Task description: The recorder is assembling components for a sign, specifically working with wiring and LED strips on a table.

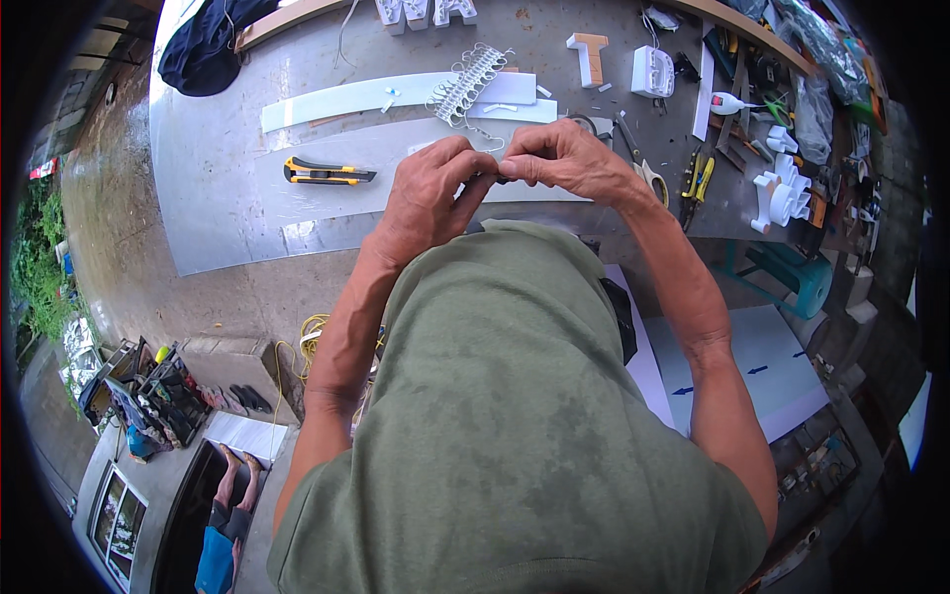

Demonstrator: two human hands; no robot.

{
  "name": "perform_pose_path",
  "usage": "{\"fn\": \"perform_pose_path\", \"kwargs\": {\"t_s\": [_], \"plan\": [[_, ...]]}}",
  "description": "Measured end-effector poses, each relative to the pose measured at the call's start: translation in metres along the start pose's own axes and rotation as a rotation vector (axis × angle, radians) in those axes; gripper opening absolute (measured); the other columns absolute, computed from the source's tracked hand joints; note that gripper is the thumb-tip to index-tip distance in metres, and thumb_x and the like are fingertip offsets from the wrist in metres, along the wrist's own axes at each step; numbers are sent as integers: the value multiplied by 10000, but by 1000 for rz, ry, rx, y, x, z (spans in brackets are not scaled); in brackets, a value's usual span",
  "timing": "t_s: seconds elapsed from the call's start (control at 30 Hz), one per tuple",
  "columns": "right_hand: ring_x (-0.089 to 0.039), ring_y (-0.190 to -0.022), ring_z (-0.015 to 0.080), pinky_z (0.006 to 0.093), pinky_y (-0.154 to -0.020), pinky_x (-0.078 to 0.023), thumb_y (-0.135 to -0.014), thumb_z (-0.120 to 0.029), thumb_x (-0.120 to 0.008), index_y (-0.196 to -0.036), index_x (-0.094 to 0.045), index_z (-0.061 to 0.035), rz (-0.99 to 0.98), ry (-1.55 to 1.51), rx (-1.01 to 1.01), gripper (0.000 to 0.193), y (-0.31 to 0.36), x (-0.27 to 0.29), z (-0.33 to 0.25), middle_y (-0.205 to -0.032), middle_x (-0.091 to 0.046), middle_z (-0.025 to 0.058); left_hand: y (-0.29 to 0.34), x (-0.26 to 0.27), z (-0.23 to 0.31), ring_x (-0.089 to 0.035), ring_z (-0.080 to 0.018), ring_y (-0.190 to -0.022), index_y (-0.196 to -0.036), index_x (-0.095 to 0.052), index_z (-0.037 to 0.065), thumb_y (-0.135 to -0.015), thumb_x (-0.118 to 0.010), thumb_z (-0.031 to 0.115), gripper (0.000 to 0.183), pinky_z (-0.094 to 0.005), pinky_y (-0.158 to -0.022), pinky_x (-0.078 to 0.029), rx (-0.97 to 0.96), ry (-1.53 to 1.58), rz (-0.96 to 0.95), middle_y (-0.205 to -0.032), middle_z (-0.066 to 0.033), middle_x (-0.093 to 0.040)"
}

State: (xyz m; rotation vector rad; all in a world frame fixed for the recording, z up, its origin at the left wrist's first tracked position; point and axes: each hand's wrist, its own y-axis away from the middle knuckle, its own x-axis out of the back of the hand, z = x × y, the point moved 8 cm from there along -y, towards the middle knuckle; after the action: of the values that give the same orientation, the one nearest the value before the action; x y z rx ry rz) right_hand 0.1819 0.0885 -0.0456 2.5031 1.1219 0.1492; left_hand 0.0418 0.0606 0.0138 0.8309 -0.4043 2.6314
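Observation:
My left hand (430, 193) and my right hand (566, 160) meet at the fingertips above the near edge of the metal table (213, 223). Both pinch a thin white wire (487, 136), whose end is hidden between the fingers along with a small dark bit. The wire trails from a bundle of small white wired modules (468, 87) lying just beyond. Under the bundle are white strips (366, 97) with small white scraps on them. A yellow and black utility knife (329, 172) rests left of my left hand, on a pale sheet (267, 148).
Scissors (651, 180) and yellow-handled tools (700, 178) lie to the right, near white cut-out shapes (787, 193). Block letters (591, 59) stand farther back. A teal stool (792, 272) is below the table's right side. Another person's legs (237, 485) show at lower left.

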Motion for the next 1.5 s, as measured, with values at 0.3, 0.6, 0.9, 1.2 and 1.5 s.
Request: {"fn": "perform_pose_path", "kwargs": {"t_s": [0.3,0.6,0.9,1.2,1.5], "plan": [[-574,-786,147,316,-713,-465,-908,-302,-766,-961,-750,-6,-18,140,122,302,2,-3,-10,-826,-648,34,1,-3,-2,-642,-289,-751,-920,-668,65,-841,-735,63,104,-413,-656,-494,32,-30,-90,-819,-78,-618],[-565,-746,179,346,-672,-455,-891,-170,-709,-848,-658,0,-56,329,228,183,4,-14,-22,-791,-610,50,2,-12,-15,-668,-248,-777,-971,-700,23,-880,-713,49,96,-360,-681,-521,111,271,-275,-861,-105,-652],[-586,-726,266,389,-653,-468,-865,-62,-634,-867,-574,4,-42,429,417,89,14,-24,-27,-813,-588,105,7,-20,-24,-661,-132,-784,-967,-726,-7,-893,-772,154,184,-284,-733,-557,287,411,-292,-871,-78,-694],[-586,-748,200,356,-668,-481,-966,-216,-663,-972,-653,17,-41,271,326,233,16,-7,-23,-833,-615,78,11,-22,-29,-497,-32,-693,-935,-691,-5,-916,-735,179,189,-221,-590,-403,477,601,-231,-803,23,-620],[-564,-768,121,315,-683,-473,-964,-346,-702,-1029,-720,-24,22,109,174,330,23,-3,-15,-840,-658,19,16,-28,-35,-442,-11,-691,-944,-697,8,-928,-743,218,216,-200,-586,-347,527,707,-203,-809,55,-603]]}}
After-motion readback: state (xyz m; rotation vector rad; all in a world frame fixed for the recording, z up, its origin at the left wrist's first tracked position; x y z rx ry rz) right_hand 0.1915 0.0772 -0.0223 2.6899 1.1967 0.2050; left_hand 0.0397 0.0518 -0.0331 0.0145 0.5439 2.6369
